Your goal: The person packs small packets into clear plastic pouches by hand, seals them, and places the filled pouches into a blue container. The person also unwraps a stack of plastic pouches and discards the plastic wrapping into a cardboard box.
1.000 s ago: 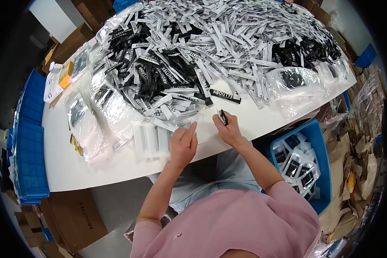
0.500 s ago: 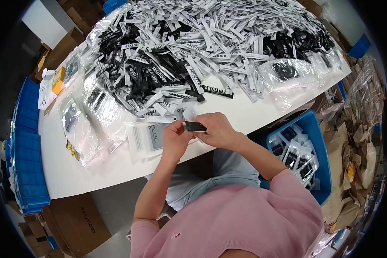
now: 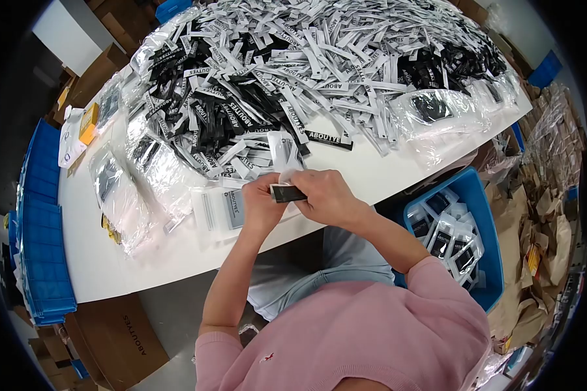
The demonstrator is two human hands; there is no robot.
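Observation:
A small black packet [image 3: 288, 193] spans the gap between my two hands over the table's front edge. My right hand [image 3: 331, 197] is closed, its thumb and fingers pinching the packet's right end. My left hand [image 3: 262, 203] is closed too, fingers pressed together on a clear plastic bag [image 3: 282, 151] that sticks up beyond both hands; its thumb lies by the packet's left end. Which fingers press on which layer is partly hidden. Just left of my left hand, a clear bag with a grey ABOUTYES card [image 3: 232, 207] lies flat on the white table [image 3: 137, 277].
A large heap of white and black printed sachets [image 3: 332, 58] covers the table's far side. Clear bags [image 3: 117, 189] lie at left, another bag pile [image 3: 437, 117] at right. A blue bin [image 3: 492, 260] of filled pouches stands by my right side. Blue crates [image 3: 42, 228] line the left.
The clear bag has risen and now stands taller beyond my hands. The black packet has shifted slightly left. My left hand has moved a little up and left.

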